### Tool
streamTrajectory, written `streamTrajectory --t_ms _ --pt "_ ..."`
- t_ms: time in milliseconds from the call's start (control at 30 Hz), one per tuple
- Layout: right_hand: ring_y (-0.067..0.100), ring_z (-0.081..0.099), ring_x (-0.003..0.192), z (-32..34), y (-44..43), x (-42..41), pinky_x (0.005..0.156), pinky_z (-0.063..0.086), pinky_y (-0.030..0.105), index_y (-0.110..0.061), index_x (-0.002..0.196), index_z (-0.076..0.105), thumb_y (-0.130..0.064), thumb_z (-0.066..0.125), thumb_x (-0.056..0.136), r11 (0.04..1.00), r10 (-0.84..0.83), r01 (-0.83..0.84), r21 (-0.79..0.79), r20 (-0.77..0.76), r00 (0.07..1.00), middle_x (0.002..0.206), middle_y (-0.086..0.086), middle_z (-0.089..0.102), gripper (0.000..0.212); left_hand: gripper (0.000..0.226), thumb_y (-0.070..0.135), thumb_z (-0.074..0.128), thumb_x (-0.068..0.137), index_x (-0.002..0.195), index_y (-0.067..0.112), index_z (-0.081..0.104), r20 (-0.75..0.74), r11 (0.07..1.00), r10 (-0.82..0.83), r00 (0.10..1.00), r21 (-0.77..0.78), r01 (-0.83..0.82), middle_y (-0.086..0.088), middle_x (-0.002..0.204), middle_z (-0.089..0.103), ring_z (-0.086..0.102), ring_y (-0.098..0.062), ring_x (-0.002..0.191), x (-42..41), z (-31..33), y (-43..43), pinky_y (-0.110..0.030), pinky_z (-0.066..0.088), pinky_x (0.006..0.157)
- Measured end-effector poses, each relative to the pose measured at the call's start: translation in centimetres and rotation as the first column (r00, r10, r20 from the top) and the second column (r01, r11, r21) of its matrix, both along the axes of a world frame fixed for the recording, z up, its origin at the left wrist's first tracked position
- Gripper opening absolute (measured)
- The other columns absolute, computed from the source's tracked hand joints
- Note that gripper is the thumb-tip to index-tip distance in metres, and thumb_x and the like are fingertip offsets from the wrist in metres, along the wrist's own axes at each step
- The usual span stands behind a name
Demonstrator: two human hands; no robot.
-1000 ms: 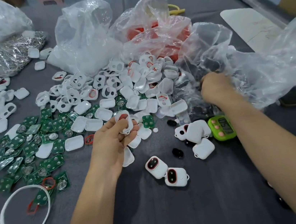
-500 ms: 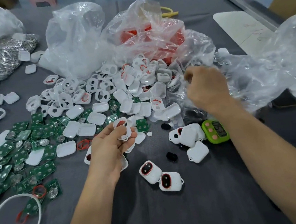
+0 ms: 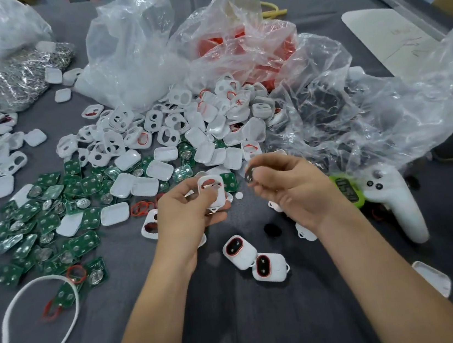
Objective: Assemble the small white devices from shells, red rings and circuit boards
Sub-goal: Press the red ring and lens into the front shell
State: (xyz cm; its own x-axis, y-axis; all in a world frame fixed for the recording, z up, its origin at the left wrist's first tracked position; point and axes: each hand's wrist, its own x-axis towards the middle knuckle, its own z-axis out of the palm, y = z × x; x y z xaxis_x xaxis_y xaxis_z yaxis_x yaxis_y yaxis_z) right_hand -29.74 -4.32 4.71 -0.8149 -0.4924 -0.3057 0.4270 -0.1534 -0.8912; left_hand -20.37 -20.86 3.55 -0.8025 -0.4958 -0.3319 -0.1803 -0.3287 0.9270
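Head view. Grips a white shell (image 3: 211, 192) in the left hand (image 3: 188, 216), fingers curled round its sides, red showing in its upper window. Holds it above the grey table (image 3: 240, 328), just in front of the heap of loose shells (image 3: 184, 125). Pinches a small dark disc (image 3: 249, 174) between thumb and fingertips of the right hand (image 3: 288, 192), just beside the shell and apart from it.

Risks dropping the disc, small and held only at its edge, and losing it among the red rings (image 3: 141, 208) and green circuit boards (image 3: 52, 211) strewn below, or against the dark cloth. Risks seating it crooked if pressed in at a tilt, with the shell held only in the fingers and nothing firm beneath. Could also push the red part out of its window by pressing too hard. Could knock the two finished devices (image 3: 240, 251) lying near the wrists, or snag the loose plastic bag (image 3: 356, 114) close beside the right hand.

Shows no brand or label. Offers dark digits on the green timer (image 3: 347, 188), too blurred to read, and red pen marks on the white sheet (image 3: 391, 34) at far right, equally illegible. Finds no marking on the white controller (image 3: 396, 200).
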Motion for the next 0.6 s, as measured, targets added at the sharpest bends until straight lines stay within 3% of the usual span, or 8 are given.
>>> streamTrajectory --t_ms 33,100,233,333,467,600 --pt "0.015 0.071 0.075 -0.1 0.3 0.5 0.069 0.058 0.023 -0.012 0.083 0.081 0.0 0.078 0.071 0.98 0.008 0.023 -0.197 0.154 0.988 0.085 0.007 0.075 0.017 0.017 0.0 0.07 0.092 0.098 0.014 0.076 -0.004 1.0 -0.003 1.0 -0.011 0.002 -0.005 0.084 0.079 0.076 -0.02 0.069 0.1 0.0 0.2 -0.024 0.057 0.056" --pt "0.015 0.075 0.077 -0.1 0.6 1.5 0.07 0.06 0.024 -0.012 0.082 0.082 -0.005 0.083 0.063 0.943 0.076 0.011 -0.334 0.246 0.966 0.086 0.008 0.077 0.02 0.023 -0.002 0.07 0.091 0.089 0.019 0.079 -0.014 0.999 -0.006 1.0 -0.035 0.006 -0.005 0.083 0.078 0.076 -0.017 0.072 0.1 0.2 0.7 -0.024 0.058 0.058" --pt "0.018 0.076 0.081 -0.6 0.8 2.5 0.071 0.061 0.026 -0.01 0.083 0.082 -0.01 0.103 0.039 0.929 0.086 0.018 -0.369 0.264 0.961 0.091 0.012 0.079 0.049 0.031 -0.004 0.066 0.092 0.082 0.022 0.079 -0.046 0.997 -0.058 0.997 -0.062 0.055 -0.013 0.091 0.077 0.075 -0.019 0.087 0.2 0.5 1.5 -0.024 0.059 0.064" --pt "0.022 0.077 0.082 -0.5 0.9 2.7 0.072 0.062 0.027 -0.009 0.086 0.082 -0.011 0.102 0.043 0.917 0.085 0.036 -0.397 0.285 0.955 0.095 0.015 0.078 0.047 0.031 -0.006 0.063 0.092 0.091 0.021 0.079 -0.057 0.99 -0.107 0.993 -0.1 0.101 -0.006 0.091 0.079 0.076 -0.014 0.084 0.4 0.7 1.7 -0.023 0.059 0.064" --pt "0.019 0.075 0.074 0.1 0.7 2.8 0.067 0.06 0.023 -0.01 0.083 0.081 -0.017 0.079 0.073 0.939 0.038 0.064 -0.338 0.286 0.957 0.09 0.013 0.078 0.012 0.032 -0.006 0.06 0.094 0.104 0.02 0.077 -0.043 0.976 -0.152 0.987 -0.165 0.143 -0.006 0.091 0.079 0.078 -0.023 0.087 0.8 0.9 1.8 -0.025 0.058 0.063" --pt "0.014 0.071 0.063 0.6 -0.6 3.2 0.056 0.056 0.019 -0.01 0.08 0.077 -0.02 0.08 0.072 0.978 -0.175 0.194 -0.071 0.213 0.961 0.079 0.01 0.076 0.013 0.028 0.008 0.067 0.091 0.1 0.031 0.08 -0.05 0.968 -0.114 0.992 -0.229 0.1 -0.001 0.087 0.079 0.074 -0.013 0.081 0.9 0.9 2.2 -0.03 0.061 0.068"
